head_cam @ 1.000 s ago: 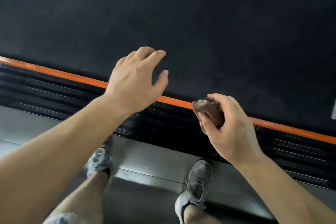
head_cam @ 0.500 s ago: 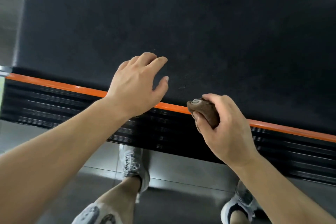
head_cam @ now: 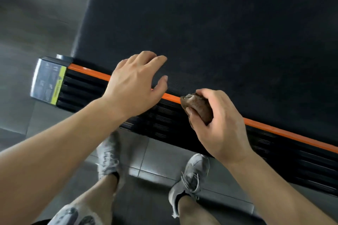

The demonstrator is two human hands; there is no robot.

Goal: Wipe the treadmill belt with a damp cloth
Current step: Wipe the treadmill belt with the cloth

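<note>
Left hand: the left hand [head_cam: 133, 86] is held palm down with the fingers loosely spread and only slightly bent; nothing is gripped in it. The fingertips are placed over the near edge of the belt, and the wrist is crossed over the orange strip. Whether the fingertips are pressed on the belt cannot be told.
Right hand: the right hand [head_cam: 219, 126] is curled tightly, with thumb and fingers wrapped round the cloth.
Cloth: the brown cloth [head_cam: 198, 106] is bunched into a small wad inside the right hand, with one rounded end left showing toward the left hand. It is held just at the orange strip, beside the belt's edge; contact with the belt cannot be told.
Treadmill belt: the dark, finely textured treadmill belt [head_cam: 219, 33] is spread across the upper and right part of the view, beyond both hands.
Orange strip: a narrow orange strip [head_cam: 292, 135] is run along the near edge of the belt.
Side rail: a black ribbed side rail [head_cam: 173, 129] is set just below the strip.
End cap: a grey end cap [head_cam: 45, 80] with a yellow-edged label is seen at the rail's left end.
Shoes: two grey shoes [head_cam: 190, 177] are planted on the floor beside the rail.
Floor: grey floor tiles [head_cam: 157, 160] are seen under the feet.
</note>
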